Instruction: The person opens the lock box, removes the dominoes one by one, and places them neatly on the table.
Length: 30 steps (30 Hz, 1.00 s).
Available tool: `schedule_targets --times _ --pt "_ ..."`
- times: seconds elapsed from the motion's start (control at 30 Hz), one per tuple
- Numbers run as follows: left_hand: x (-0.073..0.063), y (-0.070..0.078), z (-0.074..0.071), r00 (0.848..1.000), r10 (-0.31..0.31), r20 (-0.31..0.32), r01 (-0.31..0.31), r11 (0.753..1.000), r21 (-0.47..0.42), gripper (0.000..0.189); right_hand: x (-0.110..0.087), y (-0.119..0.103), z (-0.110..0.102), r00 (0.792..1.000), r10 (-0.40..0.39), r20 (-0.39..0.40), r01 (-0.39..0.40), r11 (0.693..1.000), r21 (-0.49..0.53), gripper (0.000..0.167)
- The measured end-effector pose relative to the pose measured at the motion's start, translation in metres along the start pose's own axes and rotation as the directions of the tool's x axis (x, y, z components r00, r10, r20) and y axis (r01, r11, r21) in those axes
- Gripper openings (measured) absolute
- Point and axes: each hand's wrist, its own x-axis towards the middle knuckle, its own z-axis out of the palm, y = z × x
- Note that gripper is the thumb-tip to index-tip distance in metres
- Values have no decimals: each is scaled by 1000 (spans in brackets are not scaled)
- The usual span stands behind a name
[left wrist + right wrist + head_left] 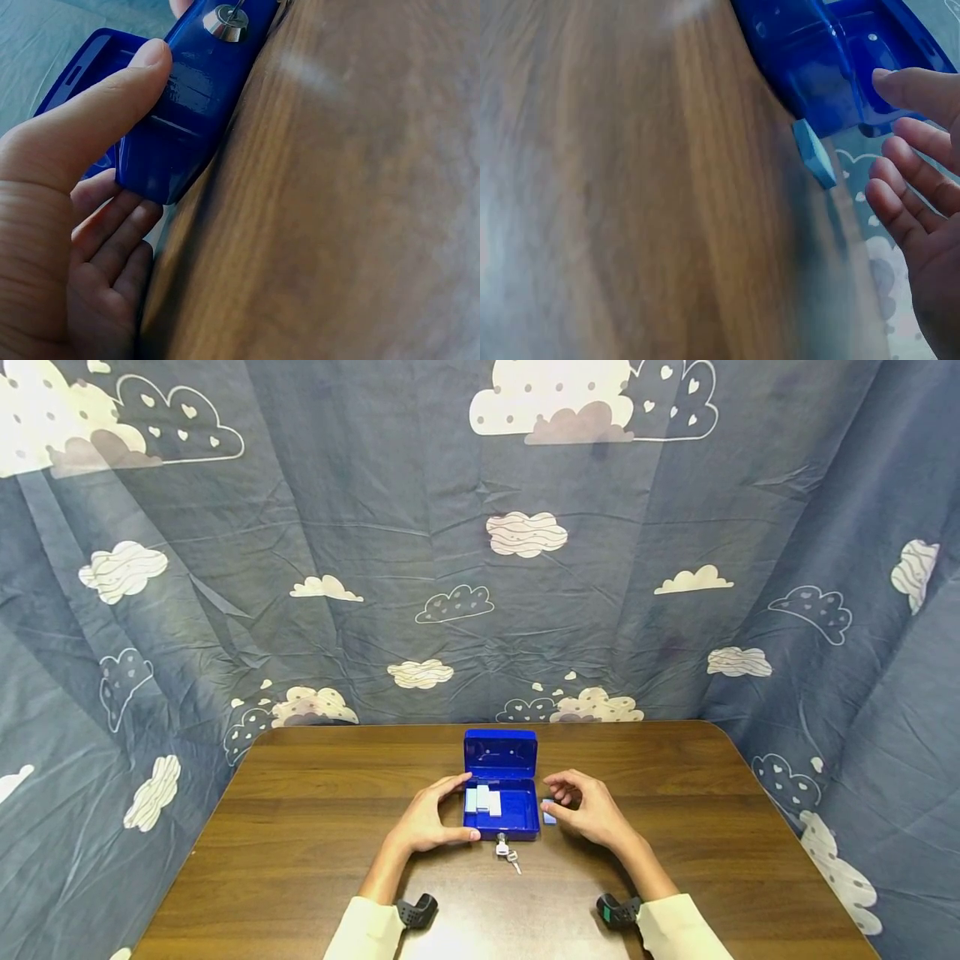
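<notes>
A blue metal cash box (519, 817) stands on the table with its lid (500, 752) raised at the back. Several pale blue and white flat blocks (483, 800) lie in its left part. My left hand (427, 818) holds the box's left side, thumb at the front corner and fingertips along the side and back, as the left wrist view shows. To the right of the box lies one small light-blue block (814, 154). Over and beside it hovers my right hand (594, 810), fingers loosely bent and apart from the block in the right wrist view.
A round silver lock (226, 22) sits in the box's front wall, and a key (514, 862) hangs from it over the brown wooden table (322, 843). Behind the table's far edge hangs a blue cloud-patterned curtain (390, 610), which also runs along both sides.
</notes>
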Motion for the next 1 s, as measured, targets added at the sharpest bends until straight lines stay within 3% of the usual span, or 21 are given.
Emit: schedule_targets --times 0.63,1.0 --pt "1 2 0 1000 26 -14 -26 1000 3 97 17 -23 13 1000 -7 10 5 988 153 35" --pt "0 0 1 1000 11 -12 -11 1000 2 97 25 -32 23 998 4 57 -12 990 140 38"
